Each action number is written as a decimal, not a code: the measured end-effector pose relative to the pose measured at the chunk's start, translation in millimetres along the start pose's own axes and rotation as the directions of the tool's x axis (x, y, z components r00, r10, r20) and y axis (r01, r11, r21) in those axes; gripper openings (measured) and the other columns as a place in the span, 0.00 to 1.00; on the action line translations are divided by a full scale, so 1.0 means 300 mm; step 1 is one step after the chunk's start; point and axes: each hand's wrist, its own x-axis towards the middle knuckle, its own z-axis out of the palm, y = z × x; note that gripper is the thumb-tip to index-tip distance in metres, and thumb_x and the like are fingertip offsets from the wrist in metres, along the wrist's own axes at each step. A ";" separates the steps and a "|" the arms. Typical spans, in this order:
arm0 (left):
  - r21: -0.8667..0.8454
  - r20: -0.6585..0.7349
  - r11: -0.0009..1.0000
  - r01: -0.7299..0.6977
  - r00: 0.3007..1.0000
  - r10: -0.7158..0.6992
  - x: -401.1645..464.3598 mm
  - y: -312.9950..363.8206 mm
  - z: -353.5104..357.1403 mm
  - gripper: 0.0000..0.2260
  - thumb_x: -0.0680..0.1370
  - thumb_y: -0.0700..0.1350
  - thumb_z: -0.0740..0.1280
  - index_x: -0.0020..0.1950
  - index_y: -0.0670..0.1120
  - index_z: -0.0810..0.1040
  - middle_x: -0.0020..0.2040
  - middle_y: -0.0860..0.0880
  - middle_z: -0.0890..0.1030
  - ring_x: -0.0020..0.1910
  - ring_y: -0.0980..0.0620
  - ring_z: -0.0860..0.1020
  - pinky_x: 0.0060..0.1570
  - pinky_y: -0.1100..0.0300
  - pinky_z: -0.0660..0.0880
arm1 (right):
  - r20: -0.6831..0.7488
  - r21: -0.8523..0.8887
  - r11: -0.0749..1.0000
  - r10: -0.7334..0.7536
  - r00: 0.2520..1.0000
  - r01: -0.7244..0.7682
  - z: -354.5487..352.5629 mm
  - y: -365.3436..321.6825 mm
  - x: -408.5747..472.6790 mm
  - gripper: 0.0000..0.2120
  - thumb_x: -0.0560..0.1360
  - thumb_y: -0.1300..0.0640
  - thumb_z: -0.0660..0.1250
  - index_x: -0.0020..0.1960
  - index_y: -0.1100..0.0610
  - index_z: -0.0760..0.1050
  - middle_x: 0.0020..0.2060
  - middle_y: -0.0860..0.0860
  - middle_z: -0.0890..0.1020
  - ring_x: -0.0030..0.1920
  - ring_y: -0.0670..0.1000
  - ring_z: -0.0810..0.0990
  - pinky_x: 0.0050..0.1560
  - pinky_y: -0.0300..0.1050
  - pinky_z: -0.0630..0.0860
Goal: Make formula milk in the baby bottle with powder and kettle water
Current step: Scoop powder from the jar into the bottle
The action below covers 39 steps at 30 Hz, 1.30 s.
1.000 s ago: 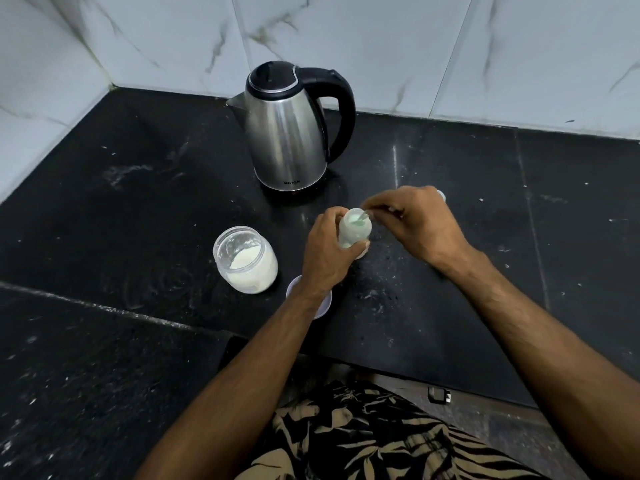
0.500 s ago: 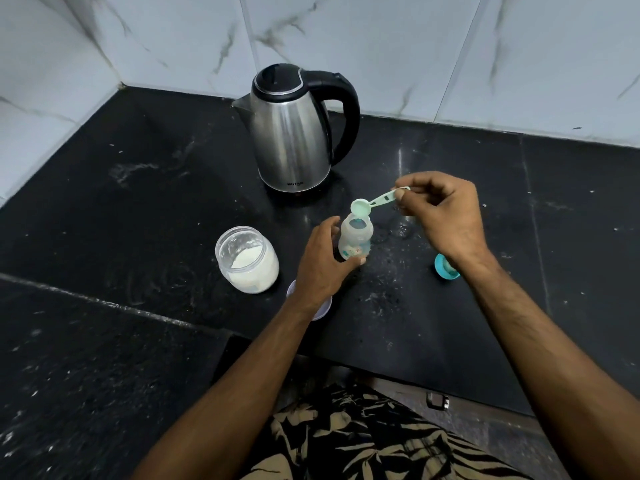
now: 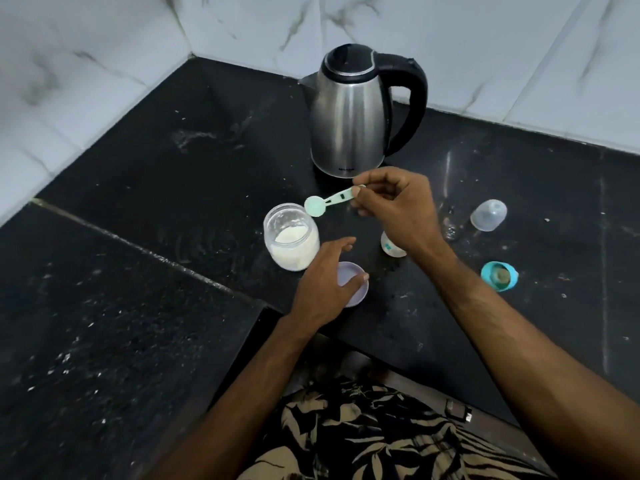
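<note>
1. Pinching the handle of a green scoop [image 3: 330, 202] between thumb and curled fingers of the right hand [image 3: 398, 206], with the scoop's bowl hanging just over the far rim of the open powder jar [image 3: 291, 237].
2. Hovering the left hand [image 3: 327, 282] with fingers relaxed and loosely spread, holding nothing, just beside the jar's near right side and partly covering the pale jar lid [image 3: 353, 284] lying flat near the countertop's front edge.
3. Standing the baby bottle [image 3: 391, 245] upright beneath the right wrist, mostly hidden by it, apart from the left hand and right of the jar.
4. Resting the steel kettle [image 3: 353, 116] toward the back of the black countertop [image 3: 173, 168], near its walled corner, beyond both hands.
5. Lying a clear bottle cap [image 3: 488, 215] and a teal teat ring [image 3: 499, 276] well right of the right hand.
</note>
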 end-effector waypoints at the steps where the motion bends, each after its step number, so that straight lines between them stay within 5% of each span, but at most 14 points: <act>1: 0.004 -0.001 1.000 0.000 1.000 0.000 -0.002 -0.003 -0.005 0.26 0.75 0.48 0.73 0.71 0.51 0.69 0.64 0.53 0.76 0.64 0.59 0.73 0.63 0.62 0.70 | 0.013 -0.036 0.999 -0.012 1.000 0.013 0.028 0.000 0.010 0.04 0.75 0.66 0.72 0.49 0.59 0.81 0.38 0.57 0.85 0.39 0.52 0.85 0.37 0.43 0.81; 6: 0.044 -0.031 0.999 0.030 0.999 -0.028 -0.011 -0.020 -0.022 0.25 0.75 0.48 0.73 0.70 0.48 0.70 0.60 0.58 0.73 0.57 0.69 0.67 0.57 0.80 0.62 | 0.107 -0.283 0.952 -0.090 0.990 0.117 0.145 0.006 0.038 0.04 0.75 0.62 0.72 0.49 0.58 0.83 0.39 0.47 0.85 0.38 0.45 0.84 0.44 0.39 0.82; 10: 0.072 0.013 0.993 0.094 0.995 -0.095 -0.017 -0.017 -0.021 0.28 0.77 0.53 0.71 0.73 0.44 0.66 0.70 0.48 0.73 0.68 0.53 0.70 0.69 0.61 0.65 | 0.215 -0.419 0.897 -0.057 0.975 0.145 0.192 0.019 0.032 0.04 0.75 0.60 0.71 0.50 0.55 0.83 0.42 0.48 0.86 0.42 0.45 0.84 0.49 0.47 0.82; 12: 0.071 0.029 0.990 0.125 0.991 -0.128 -0.018 -0.019 -0.015 0.30 0.77 0.53 0.70 0.75 0.44 0.64 0.73 0.45 0.70 0.72 0.47 0.68 0.69 0.62 0.60 | 0.259 -0.472 0.868 -0.032 0.965 0.155 0.211 0.025 0.028 0.05 0.76 0.60 0.70 0.49 0.54 0.83 0.42 0.48 0.86 0.42 0.46 0.83 0.48 0.50 0.82; 15: 0.152 0.128 0.966 0.208 0.965 -0.228 -0.003 -0.029 -0.002 0.30 0.80 0.51 0.67 0.77 0.42 0.61 0.76 0.44 0.67 0.74 0.47 0.65 0.69 0.66 0.56 | 0.306 -0.509 0.842 -0.018 0.952 0.180 0.234 0.029 0.022 0.04 0.76 0.59 0.70 0.49 0.54 0.83 0.45 0.48 0.86 0.42 0.45 0.82 0.49 0.49 0.82; 19: 0.146 0.115 0.972 0.184 0.973 -0.202 0.004 -0.032 0.000 0.24 0.79 0.50 0.67 0.71 0.40 0.70 0.68 0.42 0.75 0.68 0.46 0.73 0.70 0.50 0.68 | 0.367 -0.541 0.815 0.005 0.930 0.209 0.253 0.038 0.013 0.06 0.77 0.59 0.68 0.49 0.56 0.83 0.46 0.49 0.86 0.46 0.48 0.83 0.51 0.51 0.81; 23: 0.180 0.182 0.961 0.209 0.953 -0.241 0.018 -0.033 0.015 0.23 0.81 0.47 0.65 0.73 0.38 0.67 0.71 0.37 0.71 0.72 0.43 0.69 0.76 0.52 0.59 | 0.363 -0.545 0.802 -0.038 0.931 0.245 0.250 0.042 0.014 0.06 0.77 0.59 0.67 0.48 0.57 0.83 0.45 0.48 0.86 0.45 0.47 0.83 0.50 0.50 0.82; 26: 0.114 0.091 0.975 0.190 0.975 -0.201 0.012 -0.042 0.016 0.26 0.78 0.51 0.68 0.71 0.39 0.69 0.68 0.40 0.75 0.67 0.44 0.72 0.69 0.58 0.64 | 0.345 -0.533 0.811 -0.052 0.937 0.241 0.234 0.036 0.019 0.06 0.77 0.59 0.68 0.49 0.56 0.84 0.46 0.47 0.86 0.43 0.43 0.81 0.50 0.47 0.82; 34: -0.009 -0.036 0.997 0.076 0.996 -0.076 0.031 -0.028 0.025 0.23 0.75 0.52 0.73 0.67 0.50 0.71 0.56 0.65 0.72 0.55 0.78 0.68 0.52 0.82 0.63 | 0.176 -0.360 0.923 -0.073 0.982 0.133 0.117 -0.006 0.037 0.04 0.77 0.58 0.71 0.46 0.59 0.84 0.38 0.49 0.85 0.35 0.43 0.81 0.42 0.40 0.80; 39: -0.141 -0.043 0.989 0.043 0.998 -0.050 0.079 0.016 0.029 0.27 0.73 0.46 0.75 0.70 0.51 0.70 0.63 0.52 0.77 0.61 0.62 0.74 0.58 0.71 0.69 | 0.067 -0.214 0.977 -0.008 0.998 0.022 0.005 -0.008 0.059 0.07 0.77 0.57 0.71 0.43 0.60 0.81 0.34 0.54 0.84 0.30 0.45 0.80 0.31 0.34 0.74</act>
